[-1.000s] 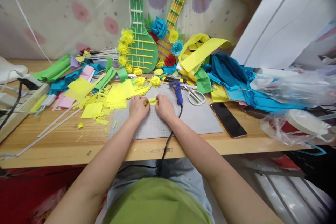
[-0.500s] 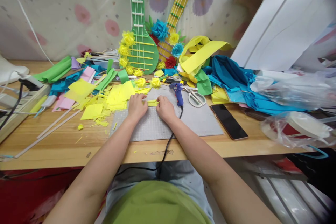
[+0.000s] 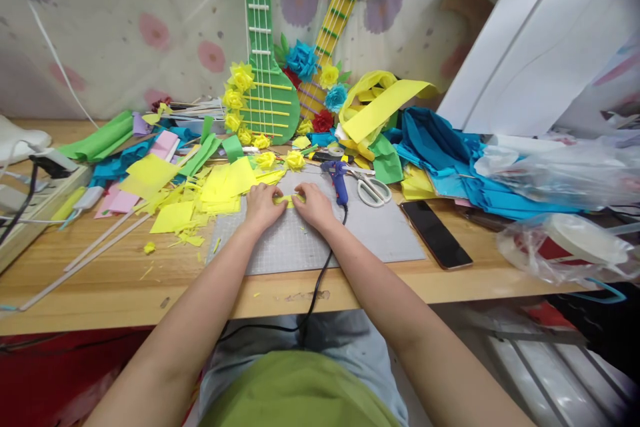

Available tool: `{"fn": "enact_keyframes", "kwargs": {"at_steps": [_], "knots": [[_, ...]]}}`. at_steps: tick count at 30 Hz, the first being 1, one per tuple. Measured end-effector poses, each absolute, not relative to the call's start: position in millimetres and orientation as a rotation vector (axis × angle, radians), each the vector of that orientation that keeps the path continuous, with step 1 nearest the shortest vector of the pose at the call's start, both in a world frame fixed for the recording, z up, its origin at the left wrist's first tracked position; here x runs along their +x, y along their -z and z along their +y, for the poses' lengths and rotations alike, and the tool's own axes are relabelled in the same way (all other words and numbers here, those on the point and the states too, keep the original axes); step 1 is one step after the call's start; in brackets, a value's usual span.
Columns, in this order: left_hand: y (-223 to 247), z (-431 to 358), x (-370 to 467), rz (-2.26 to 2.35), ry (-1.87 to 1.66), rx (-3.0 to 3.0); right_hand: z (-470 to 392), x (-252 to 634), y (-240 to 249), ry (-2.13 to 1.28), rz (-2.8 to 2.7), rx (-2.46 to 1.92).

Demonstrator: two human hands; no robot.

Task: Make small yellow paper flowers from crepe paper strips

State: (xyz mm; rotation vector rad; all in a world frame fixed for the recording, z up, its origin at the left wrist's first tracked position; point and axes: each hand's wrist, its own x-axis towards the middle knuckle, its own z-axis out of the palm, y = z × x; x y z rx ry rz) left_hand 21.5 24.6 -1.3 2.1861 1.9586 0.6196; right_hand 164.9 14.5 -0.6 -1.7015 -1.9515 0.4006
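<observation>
Between my two hands a small strip of yellow paper (image 3: 289,201) lies level over the grey cutting mat (image 3: 365,240). My left hand (image 3: 265,205) is closed on the strip's left end, and my right hand (image 3: 313,204) is closed on its right end. Just right of my right hand rests a blue glue gun (image 3: 339,183) with a black cord. White-handled scissors (image 3: 373,191) lie beside it. Left of my left hand are yellow paper squares (image 3: 227,180). Yellow paper flowers (image 3: 295,160) sit behind my hands.
A green paper guitar (image 3: 273,103) and a yellow one (image 3: 337,10) lean on the back wall. A black phone (image 3: 436,233) lies right of the mat. Blue paper (image 3: 440,147) and a plastic-wrapped cup (image 3: 565,243) are further right; a power strip (image 3: 40,207) is far left.
My hands have come slightly closer together along the yellow strip, and less of it shows between them. The whole view has shifted a little.
</observation>
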Motion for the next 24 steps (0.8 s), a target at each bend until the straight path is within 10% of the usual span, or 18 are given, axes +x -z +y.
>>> {"fn": "enact_keyframes", "kwargs": {"at_steps": [24], "knots": [[2, 20, -6, 1.342, -0.735, 2.646, 23, 192, 1, -0.442, -2.314, -1.312]]}}
